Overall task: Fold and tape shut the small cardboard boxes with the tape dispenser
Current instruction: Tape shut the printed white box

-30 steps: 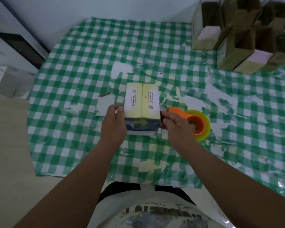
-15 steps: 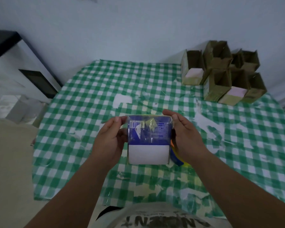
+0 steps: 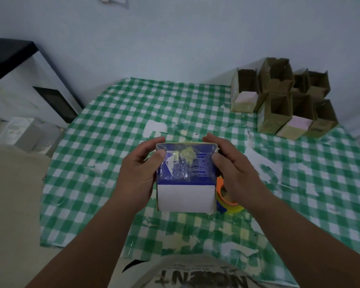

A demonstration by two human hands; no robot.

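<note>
Head view, the only one we get: we've got one small box lifted off the desk, clamped between both hands. Our left hand wraps its left side with the thumb on the front, our right hand does the same on the other side. Clear tape already crinkles over the blue face, so this one looks pretty much sealed. The tape dispenser sits just under our right hand, mostly hidden. Far beyond the right hand there's a pile of open boxes, six or seven as best we can count, still waiting for folding and taping.
</note>
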